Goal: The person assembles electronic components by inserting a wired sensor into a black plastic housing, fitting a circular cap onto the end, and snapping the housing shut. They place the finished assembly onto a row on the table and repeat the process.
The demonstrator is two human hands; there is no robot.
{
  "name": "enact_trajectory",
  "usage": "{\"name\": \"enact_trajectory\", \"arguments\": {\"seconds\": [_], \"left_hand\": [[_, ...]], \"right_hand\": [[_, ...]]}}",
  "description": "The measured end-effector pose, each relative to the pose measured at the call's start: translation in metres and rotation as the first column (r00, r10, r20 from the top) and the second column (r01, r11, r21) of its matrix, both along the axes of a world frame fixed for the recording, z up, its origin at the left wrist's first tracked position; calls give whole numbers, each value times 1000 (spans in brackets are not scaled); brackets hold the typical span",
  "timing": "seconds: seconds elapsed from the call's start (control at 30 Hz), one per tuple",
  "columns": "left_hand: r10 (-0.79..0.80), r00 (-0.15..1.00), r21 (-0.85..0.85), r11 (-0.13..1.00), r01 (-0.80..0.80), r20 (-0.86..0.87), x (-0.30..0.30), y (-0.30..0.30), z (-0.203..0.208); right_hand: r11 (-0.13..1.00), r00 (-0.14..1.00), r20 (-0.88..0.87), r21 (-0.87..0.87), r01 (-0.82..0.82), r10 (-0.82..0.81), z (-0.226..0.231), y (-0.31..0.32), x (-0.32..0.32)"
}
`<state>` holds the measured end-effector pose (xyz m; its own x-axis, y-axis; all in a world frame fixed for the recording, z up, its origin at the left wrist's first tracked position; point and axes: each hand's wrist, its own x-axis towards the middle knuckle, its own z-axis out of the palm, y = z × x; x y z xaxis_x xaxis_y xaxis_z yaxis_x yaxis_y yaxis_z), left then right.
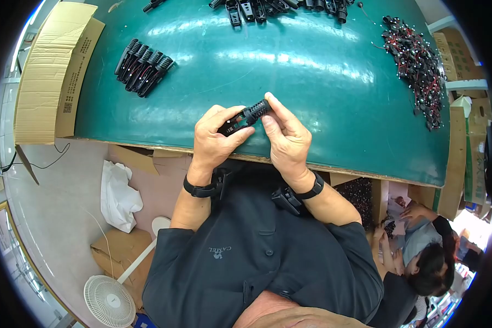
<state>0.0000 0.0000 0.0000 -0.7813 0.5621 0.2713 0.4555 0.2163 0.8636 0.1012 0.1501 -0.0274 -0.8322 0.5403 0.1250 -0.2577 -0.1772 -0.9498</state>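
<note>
Two hands work above the near edge of the green desk (333, 128), about midway along its length. The left hand (218, 131) has its grip narrowed around the body of a black ribbed part (257, 111), thumb on the side toward the near edge of the desk, fingers on the far side. The right hand (287, 139) has a pinching grip, thumb and fingertips on the ribbed cylindrical end of the same part, which slants toward the far right of the desk. A black wristband (201, 191) circles the left wrist and a second black band (313, 187) the right, both just off the near edge of the desk

On the left portion of the desk lies a slanted row of similar black parts (144, 68), side by side; a larger group of black pieces (259, 11) lies along its far edge. Toward its right end lies a heap of small black pieces with red wires (415, 71). A cardboard box (44, 76) stands at its left end. Off its near edge are a crumpled white sheet (118, 197) and a white fan (109, 300) to the left, and a co-worker (429, 270) to the right
</note>
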Motion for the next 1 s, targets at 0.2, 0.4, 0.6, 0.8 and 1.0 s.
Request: {"name": "enact_trajectory", "arguments": {"seconds": [0.2,0.4,0.6,0.8,1.0], "left_hand": [[10,1000,47,999,-11,26,1,2,-4],[16,999,61,998,-19,49,0,0,-6],[5,999,47,999,-7,32,-3,0,-6],[-31,997,-73,997,36,65,-14,-10,17],[-402,812,-630,774,55,-423,-58,-9,85]], "right_hand": [[998,1000,16,59,23,-24,6,-7,0],[996,999,16,81,26,-28,7,-14,1],[960,998,32,277,39,-50,11,-11,3],[868,998,55,496,-21,-7,14,18,15],[724,990,119,689,-27,-76,18,51,52]]}}
